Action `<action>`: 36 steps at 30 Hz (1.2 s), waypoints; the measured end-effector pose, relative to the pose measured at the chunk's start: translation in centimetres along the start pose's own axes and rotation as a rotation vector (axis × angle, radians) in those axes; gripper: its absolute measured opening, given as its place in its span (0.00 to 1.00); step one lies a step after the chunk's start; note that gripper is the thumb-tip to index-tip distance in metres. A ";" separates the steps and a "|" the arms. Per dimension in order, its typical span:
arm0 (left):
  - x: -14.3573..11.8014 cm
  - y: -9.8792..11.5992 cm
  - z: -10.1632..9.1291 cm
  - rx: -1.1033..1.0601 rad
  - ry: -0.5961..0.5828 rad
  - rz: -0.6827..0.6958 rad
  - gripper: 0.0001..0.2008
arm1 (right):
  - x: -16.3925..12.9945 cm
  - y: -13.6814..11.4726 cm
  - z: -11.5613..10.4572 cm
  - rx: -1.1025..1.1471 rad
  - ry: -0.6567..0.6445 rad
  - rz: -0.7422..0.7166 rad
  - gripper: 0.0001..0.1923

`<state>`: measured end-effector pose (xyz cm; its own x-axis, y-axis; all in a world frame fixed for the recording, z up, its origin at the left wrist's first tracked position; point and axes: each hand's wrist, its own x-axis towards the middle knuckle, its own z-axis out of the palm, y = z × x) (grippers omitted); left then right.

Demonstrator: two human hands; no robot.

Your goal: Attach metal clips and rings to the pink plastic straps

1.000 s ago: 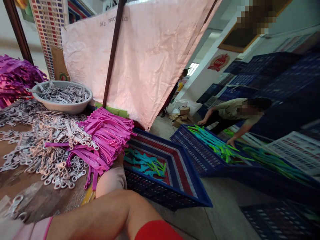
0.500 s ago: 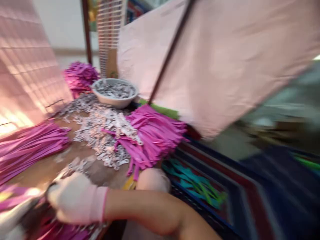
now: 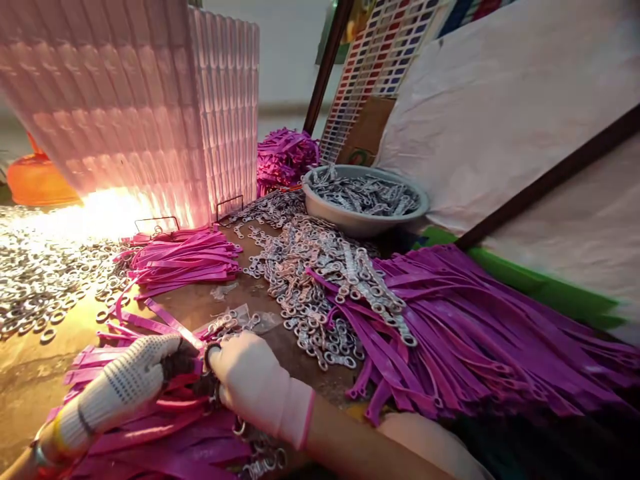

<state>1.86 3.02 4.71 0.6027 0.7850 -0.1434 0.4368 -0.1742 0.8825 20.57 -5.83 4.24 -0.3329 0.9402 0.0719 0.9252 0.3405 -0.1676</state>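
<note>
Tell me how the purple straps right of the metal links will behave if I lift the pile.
The purple straps will probably flop: they look thin, and several curve along their length. They may slide apart, since no tie shows around them. Lifting could also drag some metal links, as a few lie over the pile's left side.

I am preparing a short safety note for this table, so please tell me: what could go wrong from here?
Some silver pieces lie over the purple straps on the right; pulling one strap might drag them along. The bowl is well filled with similar pieces, so a bump could spill some. The gloved left hand and right hand are close together above other purple straps, so either might catch on them.
</note>
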 end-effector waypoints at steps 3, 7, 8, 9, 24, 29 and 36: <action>0.4 0.2 -0.3 -0.020 0.024 -0.025 0.15 | 0.3 3.8 -0.7 -0.062 0.044 0.188 0.10; 0.8 0.0 1.1 -0.276 0.091 -0.087 0.22 | 0.5 10.7 0.1 -0.196 0.025 0.464 0.11; 1.0 0.1 1.4 -0.370 0.067 -0.105 0.23 | 0.5 12.1 0.6 -0.218 0.018 0.497 0.11; 1.2 0.1 1.7 -0.482 0.040 -0.141 0.23 | 0.5 13.1 1.3 -0.236 0.013 0.514 0.11; 0.7 1.8 1.9 -0.886 -0.155 -0.371 0.16 | 1.3 13.6 3.9 -0.091 0.208 0.441 0.20; 0.9 2.2 2.4 -0.527 -0.110 -0.239 0.16 | 0.3 7.4 2.2 0.580 0.367 0.270 0.20; 1.2 3.7 3.8 -0.237 -0.054 0.007 0.26 | -0.1 2.1 -1.0 1.210 0.308 0.234 0.19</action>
<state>6.72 1.02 6.11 0.6430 0.7501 -0.1546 0.2670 -0.0303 0.9632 22.75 -5.24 4.84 0.0219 0.9929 0.1169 0.1456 0.1125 -0.9829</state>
